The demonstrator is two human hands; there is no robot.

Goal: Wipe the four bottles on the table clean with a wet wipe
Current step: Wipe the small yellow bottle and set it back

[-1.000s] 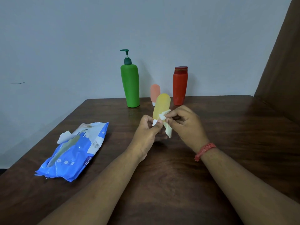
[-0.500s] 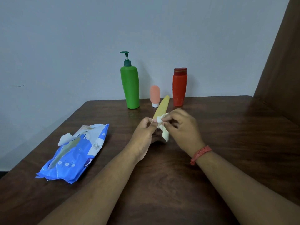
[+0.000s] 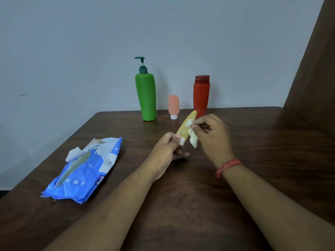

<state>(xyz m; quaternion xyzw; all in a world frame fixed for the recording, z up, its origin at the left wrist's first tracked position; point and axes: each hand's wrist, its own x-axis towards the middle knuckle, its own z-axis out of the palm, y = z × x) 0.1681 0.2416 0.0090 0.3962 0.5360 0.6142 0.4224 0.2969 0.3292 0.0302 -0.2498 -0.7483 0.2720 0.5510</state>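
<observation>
The yellow tube [image 3: 186, 125] slants, cap toward the person, tip up-right. Left hand [image 3: 167, 151] pinches its cap end. Right hand [image 3: 212, 134] fingers pinch the wet wipe [image 3: 192, 136] against it.

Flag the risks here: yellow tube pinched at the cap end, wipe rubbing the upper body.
1. The left hand pinches the yellow tube only at its cap end, so pressure from the wipe in the right hand could lever it loose.
2. The tube's tip points toward the red bottle and pink tube; a slip might topple them.

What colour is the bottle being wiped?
Yellow bottle with a white cap, clearest in the head view.
</observation>
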